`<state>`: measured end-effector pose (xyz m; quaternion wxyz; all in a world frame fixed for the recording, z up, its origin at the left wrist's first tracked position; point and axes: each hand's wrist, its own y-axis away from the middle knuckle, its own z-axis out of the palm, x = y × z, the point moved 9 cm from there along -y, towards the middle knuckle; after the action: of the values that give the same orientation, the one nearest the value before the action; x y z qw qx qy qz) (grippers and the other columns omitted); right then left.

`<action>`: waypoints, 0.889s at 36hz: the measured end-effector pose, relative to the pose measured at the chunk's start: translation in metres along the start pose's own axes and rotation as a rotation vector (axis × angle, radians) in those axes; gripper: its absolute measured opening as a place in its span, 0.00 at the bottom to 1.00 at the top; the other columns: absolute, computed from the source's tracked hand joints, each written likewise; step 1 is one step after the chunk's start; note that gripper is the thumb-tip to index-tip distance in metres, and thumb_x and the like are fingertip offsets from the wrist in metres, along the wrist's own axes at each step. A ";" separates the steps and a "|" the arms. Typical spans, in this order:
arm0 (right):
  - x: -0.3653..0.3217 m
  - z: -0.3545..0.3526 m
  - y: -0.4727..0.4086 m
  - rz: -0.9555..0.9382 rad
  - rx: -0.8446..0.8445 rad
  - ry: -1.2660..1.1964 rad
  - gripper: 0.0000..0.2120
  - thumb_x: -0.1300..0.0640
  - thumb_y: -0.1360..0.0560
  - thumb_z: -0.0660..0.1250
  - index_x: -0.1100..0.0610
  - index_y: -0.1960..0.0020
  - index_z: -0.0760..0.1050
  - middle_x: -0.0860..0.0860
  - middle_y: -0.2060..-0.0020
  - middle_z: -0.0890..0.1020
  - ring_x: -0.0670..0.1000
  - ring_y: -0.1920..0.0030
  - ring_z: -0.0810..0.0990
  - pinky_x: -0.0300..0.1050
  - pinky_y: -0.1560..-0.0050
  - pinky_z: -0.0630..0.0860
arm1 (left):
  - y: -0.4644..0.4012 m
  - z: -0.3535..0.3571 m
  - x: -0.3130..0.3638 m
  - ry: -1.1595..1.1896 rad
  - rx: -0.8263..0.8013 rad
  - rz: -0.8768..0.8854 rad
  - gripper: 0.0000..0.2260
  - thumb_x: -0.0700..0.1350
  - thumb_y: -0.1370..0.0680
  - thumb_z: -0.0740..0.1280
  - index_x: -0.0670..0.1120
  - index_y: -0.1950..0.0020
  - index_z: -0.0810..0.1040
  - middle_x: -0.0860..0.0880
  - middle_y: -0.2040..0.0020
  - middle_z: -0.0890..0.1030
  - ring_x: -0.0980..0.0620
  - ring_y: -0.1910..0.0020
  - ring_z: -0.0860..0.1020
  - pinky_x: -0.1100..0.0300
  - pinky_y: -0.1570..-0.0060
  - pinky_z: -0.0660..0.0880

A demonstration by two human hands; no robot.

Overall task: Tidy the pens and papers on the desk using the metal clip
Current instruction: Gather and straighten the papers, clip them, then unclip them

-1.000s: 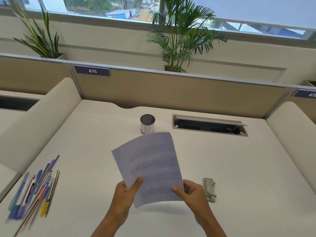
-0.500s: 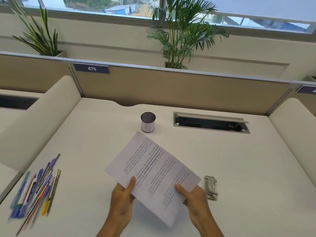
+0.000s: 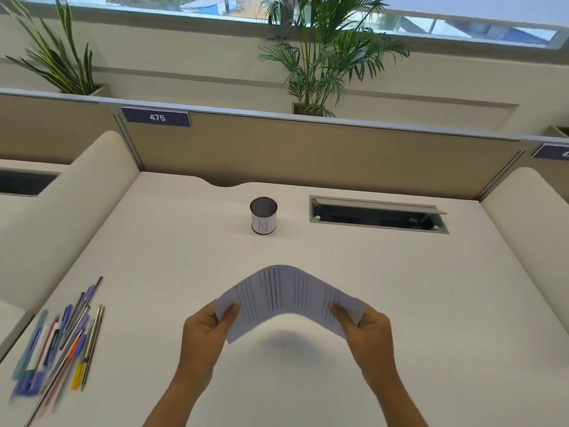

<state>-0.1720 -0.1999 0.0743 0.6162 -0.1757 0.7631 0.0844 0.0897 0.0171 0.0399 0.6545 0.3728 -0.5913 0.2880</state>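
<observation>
A printed sheaf of papers [image 3: 286, 295] is held above the white desk [image 3: 172, 257], turned sideways and bowed upward in the middle. My left hand [image 3: 206, 331] grips its left end and my right hand [image 3: 368, 331] grips its right end. Several pens [image 3: 60, 340] lie in a loose pile near the desk's left front. A mesh pen cup [image 3: 263, 215] marked "N" stands upright toward the back centre. The metal clip is hidden, behind my right hand.
An open cable tray [image 3: 378, 215] is set into the desk at the back right. Padded dividers [image 3: 64, 211] flank both sides and a partition [image 3: 308, 149] closes the back. Plants stand behind the partition.
The papers have been rotated from upright to sideways; both hands shifted to the sheet's two ends, and it now bows upward. The metal clip, seen earlier by the right hand, is now covered.
</observation>
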 end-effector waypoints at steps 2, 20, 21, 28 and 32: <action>-0.005 0.004 0.012 -0.122 0.037 0.044 0.10 0.64 0.23 0.77 0.49 0.49 0.89 0.33 0.55 0.89 0.34 0.53 0.85 0.23 0.52 0.76 | 0.007 0.004 0.001 -0.005 0.031 0.031 0.09 0.50 0.22 0.75 0.65 0.49 0.89 0.57 0.49 0.90 0.61 0.51 0.87 0.69 0.54 0.83; 0.080 0.015 0.024 0.141 0.021 0.109 0.13 0.64 0.22 0.77 0.53 0.63 0.81 0.44 0.75 0.76 0.41 0.72 0.70 0.40 0.68 0.69 | 0.023 0.002 -0.056 -0.118 0.035 -0.084 0.14 0.41 0.18 0.72 0.61 0.52 0.86 0.66 0.56 0.89 0.53 0.48 0.87 0.66 0.55 0.81; 0.087 0.013 0.024 0.189 0.019 0.122 0.14 0.63 0.23 0.78 0.54 0.64 0.80 0.45 0.76 0.74 0.42 0.73 0.67 0.40 0.69 0.66 | 0.022 -0.002 -0.061 -0.112 0.057 -0.114 0.12 0.41 0.18 0.73 0.60 0.53 0.85 0.65 0.57 0.89 0.50 0.49 0.87 0.62 0.54 0.80; 0.049 0.003 -0.007 0.199 -0.223 0.051 0.07 0.61 0.24 0.79 0.53 0.47 0.88 0.44 0.55 0.91 0.45 0.55 0.90 0.40 0.55 0.86 | 0.015 -0.007 -0.036 -0.166 -0.035 -0.050 0.17 0.43 0.15 0.69 0.68 0.47 0.87 0.60 0.47 0.90 0.58 0.49 0.88 0.58 0.51 0.84; 0.050 0.001 -0.019 0.369 -0.415 -0.062 0.11 0.59 0.23 0.79 0.59 0.41 0.86 0.53 0.48 0.91 0.56 0.47 0.91 0.42 0.54 0.87 | 0.014 -0.012 -0.039 -0.097 -0.035 -0.095 0.15 0.43 0.15 0.69 0.64 0.47 0.88 0.53 0.49 0.91 0.53 0.54 0.89 0.61 0.61 0.85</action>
<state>-0.1730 -0.2249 0.0269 0.5644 -0.1532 0.7293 0.3550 0.0797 0.0368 0.0035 0.6446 0.4027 -0.6087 0.2278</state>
